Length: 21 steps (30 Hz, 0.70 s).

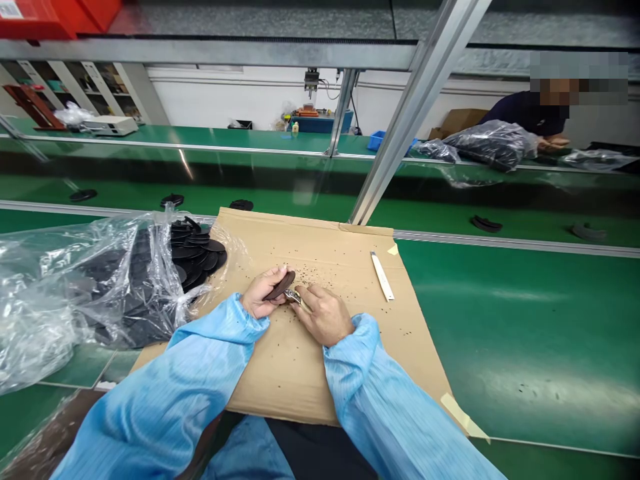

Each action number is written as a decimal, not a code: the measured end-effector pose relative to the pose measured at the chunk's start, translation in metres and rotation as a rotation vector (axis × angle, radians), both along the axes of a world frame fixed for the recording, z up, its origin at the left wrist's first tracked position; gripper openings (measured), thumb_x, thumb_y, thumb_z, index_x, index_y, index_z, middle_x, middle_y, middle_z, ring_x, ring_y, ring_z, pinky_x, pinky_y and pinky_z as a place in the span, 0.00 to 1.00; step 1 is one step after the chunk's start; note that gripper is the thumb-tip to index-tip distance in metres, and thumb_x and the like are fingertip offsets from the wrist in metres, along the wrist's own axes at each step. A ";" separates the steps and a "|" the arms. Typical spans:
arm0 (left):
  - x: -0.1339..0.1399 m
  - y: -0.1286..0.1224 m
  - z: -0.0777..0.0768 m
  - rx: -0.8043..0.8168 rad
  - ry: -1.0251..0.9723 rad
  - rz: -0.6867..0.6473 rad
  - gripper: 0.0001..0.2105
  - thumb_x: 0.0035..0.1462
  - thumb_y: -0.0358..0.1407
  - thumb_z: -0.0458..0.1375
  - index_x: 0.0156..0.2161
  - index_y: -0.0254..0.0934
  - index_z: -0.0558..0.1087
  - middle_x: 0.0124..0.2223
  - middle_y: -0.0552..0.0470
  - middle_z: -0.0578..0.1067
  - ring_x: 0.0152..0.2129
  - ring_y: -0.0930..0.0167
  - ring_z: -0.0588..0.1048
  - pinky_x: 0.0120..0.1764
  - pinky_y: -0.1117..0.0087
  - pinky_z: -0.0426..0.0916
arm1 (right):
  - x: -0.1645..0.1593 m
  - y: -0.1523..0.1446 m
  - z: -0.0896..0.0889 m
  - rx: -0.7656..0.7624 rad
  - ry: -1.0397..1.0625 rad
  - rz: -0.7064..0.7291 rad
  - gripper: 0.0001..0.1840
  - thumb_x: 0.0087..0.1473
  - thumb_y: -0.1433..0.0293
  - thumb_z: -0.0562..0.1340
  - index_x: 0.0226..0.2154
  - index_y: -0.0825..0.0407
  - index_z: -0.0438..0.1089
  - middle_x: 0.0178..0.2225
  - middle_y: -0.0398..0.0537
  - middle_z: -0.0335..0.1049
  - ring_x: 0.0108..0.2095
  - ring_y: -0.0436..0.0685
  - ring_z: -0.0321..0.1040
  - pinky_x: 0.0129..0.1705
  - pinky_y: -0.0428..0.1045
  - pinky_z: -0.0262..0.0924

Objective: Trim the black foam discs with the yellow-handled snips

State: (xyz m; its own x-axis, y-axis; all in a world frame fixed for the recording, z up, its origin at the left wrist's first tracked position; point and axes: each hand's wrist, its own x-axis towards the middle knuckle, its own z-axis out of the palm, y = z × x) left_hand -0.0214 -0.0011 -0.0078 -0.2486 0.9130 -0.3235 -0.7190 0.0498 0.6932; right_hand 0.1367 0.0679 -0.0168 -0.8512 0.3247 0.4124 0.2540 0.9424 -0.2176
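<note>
My left hand [261,293] is closed on a thin dark round disc [280,287], which it holds tilted above the cardboard sheet [300,373]. In my right hand [324,313] is a small shiny metal tool that looks like a nail clipper [293,295]; its tip meets the disc's lower right edge. Small dark crumbs lie scattered on the cardboard around both hands. Left of my hands, a clear plastic bag [165,267] spills a pile of black discs [200,257]. A white-handled cutter-like tool [382,277] rests on the cardboard at the right.
Beyond the cardboard runs a green conveyor belt [310,210] with several dark pieces on it. A slanted metal post [395,143] rises at the cardboard's far edge. Across the belt, a person [525,113] works beside plastic-wrapped goods [493,143]. A red bin [60,19] sits overhead at the left.
</note>
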 end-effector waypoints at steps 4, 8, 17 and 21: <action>0.001 0.000 -0.001 -0.005 0.019 -0.004 0.09 0.56 0.35 0.62 0.35 0.31 0.67 0.22 0.58 0.63 0.10 0.82 0.55 0.10 0.82 0.52 | 0.001 -0.002 0.000 -0.033 -0.056 0.001 0.11 0.61 0.67 0.58 0.43 0.54 0.70 0.34 0.49 0.71 0.35 0.56 0.69 0.38 0.49 0.63; 0.001 0.001 0.001 0.016 0.005 -0.018 0.13 0.52 0.37 0.66 0.36 0.31 0.68 0.22 0.59 0.63 0.10 0.83 0.54 0.10 0.83 0.49 | 0.000 -0.002 -0.004 -0.098 0.001 -0.009 0.14 0.60 0.65 0.59 0.46 0.54 0.70 0.37 0.49 0.72 0.37 0.56 0.70 0.40 0.47 0.63; 0.001 0.008 -0.002 0.101 -0.014 0.200 0.19 0.43 0.32 0.70 0.40 0.32 0.69 0.35 0.49 0.74 0.28 0.72 0.74 0.26 0.75 0.68 | 0.006 0.041 -0.021 -0.012 0.167 -0.318 0.24 0.58 0.55 0.59 0.46 0.57 0.71 0.43 0.57 0.72 0.44 0.64 0.68 0.47 0.57 0.63; 0.000 0.014 -0.010 0.191 0.060 0.283 0.20 0.40 0.34 0.72 0.37 0.29 0.71 0.29 0.53 0.73 0.22 0.78 0.69 0.26 0.78 0.63 | 0.002 0.031 -0.004 0.161 0.508 -0.323 0.19 0.57 0.60 0.61 0.45 0.57 0.71 0.43 0.58 0.71 0.45 0.64 0.68 0.50 0.58 0.62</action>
State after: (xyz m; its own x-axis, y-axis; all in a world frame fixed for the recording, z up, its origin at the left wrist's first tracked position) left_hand -0.0213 0.0134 -0.0176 -0.5141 0.8477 -0.1305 -0.6433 -0.2804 0.7124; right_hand 0.1384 0.0993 -0.0213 -0.4048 0.4327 0.8056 0.4337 0.8664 -0.2474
